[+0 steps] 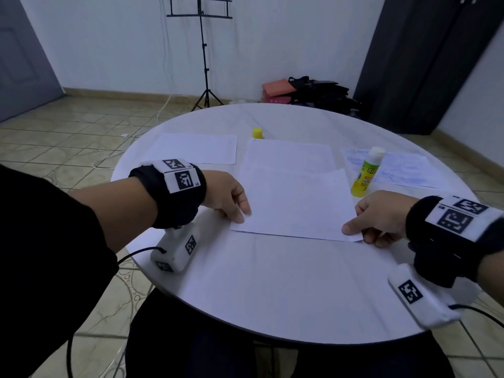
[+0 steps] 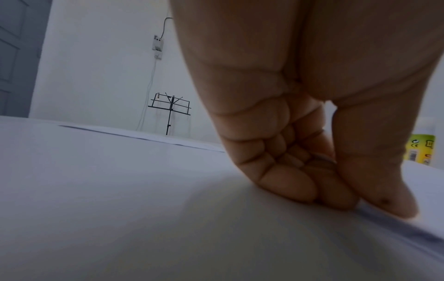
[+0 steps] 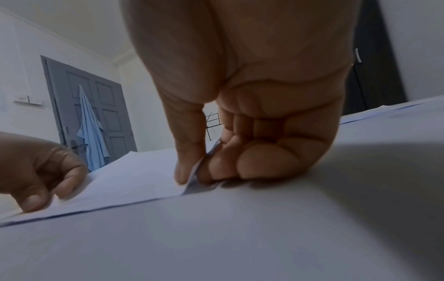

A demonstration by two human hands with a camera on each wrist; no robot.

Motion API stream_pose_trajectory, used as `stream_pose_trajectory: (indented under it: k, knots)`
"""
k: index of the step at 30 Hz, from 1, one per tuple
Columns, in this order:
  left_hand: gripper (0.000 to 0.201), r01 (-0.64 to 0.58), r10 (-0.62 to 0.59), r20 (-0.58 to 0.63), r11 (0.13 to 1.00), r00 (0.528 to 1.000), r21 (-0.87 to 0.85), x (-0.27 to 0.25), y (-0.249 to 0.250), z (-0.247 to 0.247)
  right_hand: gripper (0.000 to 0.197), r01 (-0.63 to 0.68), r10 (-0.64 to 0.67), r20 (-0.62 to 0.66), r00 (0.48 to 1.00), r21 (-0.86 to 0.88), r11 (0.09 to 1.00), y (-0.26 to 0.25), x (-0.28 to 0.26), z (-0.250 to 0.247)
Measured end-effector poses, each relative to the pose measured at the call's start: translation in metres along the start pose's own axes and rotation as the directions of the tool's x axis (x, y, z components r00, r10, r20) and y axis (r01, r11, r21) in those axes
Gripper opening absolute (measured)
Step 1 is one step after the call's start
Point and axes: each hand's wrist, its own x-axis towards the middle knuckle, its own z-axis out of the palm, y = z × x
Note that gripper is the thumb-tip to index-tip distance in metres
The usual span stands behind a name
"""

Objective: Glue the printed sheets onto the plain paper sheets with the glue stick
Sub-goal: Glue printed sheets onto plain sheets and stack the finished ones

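A white paper sheet [image 1: 294,203] lies in the middle of the round table [image 1: 272,290], its far part over another white sheet [image 1: 289,154]. My left hand [image 1: 240,216] pinches its near left corner, thumb on top. In the left wrist view the thumb [image 2: 384,190] and curled fingers meet at the sheet's edge. My right hand [image 1: 360,236] pinches the near right corner; the right wrist view shows that corner [image 3: 192,176] lifted between thumb and fingers. The yellow-green glue stick [image 1: 366,173] stands uncapped just beyond my right hand. Its yellow cap [image 1: 257,133] stands at the back.
A plain sheet [image 1: 196,148] lies at the back left of the table. Printed sheets [image 1: 403,167] lie at the right behind the glue stick. A music stand [image 1: 203,50], bags [image 1: 313,91] and a dark cabinet [image 1: 425,64] stand beyond the table.
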Motion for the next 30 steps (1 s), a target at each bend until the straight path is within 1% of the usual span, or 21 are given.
stream_pose_trajectory:
  k: [10, 12, 15, 19, 23, 26, 30]
  knots:
    - [0.017, 0.007, -0.004, -0.04, 0.996, 0.999, 0.085, -0.0037, 0.0055, 0.0034, 0.04, 0.008, -0.008, -0.023, 1.0, -0.024, 1.0, -0.0024, -0.002, 0.0019]
    - [0.016, 0.017, -0.013, -0.035, 0.995, 0.999, 0.095, -0.0051, 0.0061, 0.004, 0.039, 0.009, -0.01, -0.031, 0.999, -0.037, 0.999, -0.0031, -0.0025, 0.0023]
    - [0.021, 0.03, -0.027, -0.03, 0.992, 0.999, 0.123, -0.0059, 0.0073, 0.0043, 0.039, 0.008, -0.009, -0.036, 0.999, -0.037, 0.999, -0.0038, -0.0037, 0.0027]
    - [0.022, 0.027, -0.023, -0.025, 0.986, 0.999, 0.163, -0.0035, 0.0074, 0.0044, 0.04, 0.002, -0.004, -0.036, 0.999, -0.039, 0.999, -0.0039, -0.0043, 0.0029]
    - [0.023, 0.025, -0.025, -0.003, 0.987, 1.0, 0.157, -0.0022, 0.0075, 0.0041, 0.038, -0.015, 0.014, -0.015, 1.0, -0.031, 0.999, -0.0052, -0.0056, 0.0004]
    - [0.023, 0.023, -0.022, -0.009, 0.986, 1.0, 0.165, -0.0013, 0.0073, 0.0045, 0.034, -0.018, 0.018, -0.005, 1.0, -0.02, 1.0, -0.0054, -0.0065, -0.0008]
    - [0.023, 0.022, -0.021, -0.011, 0.986, 1.0, 0.168, -0.0001, 0.0061, 0.0046, 0.035, -0.009, 0.009, 0.001, 1.0, -0.013, 1.0, -0.0052, -0.0066, -0.0002]
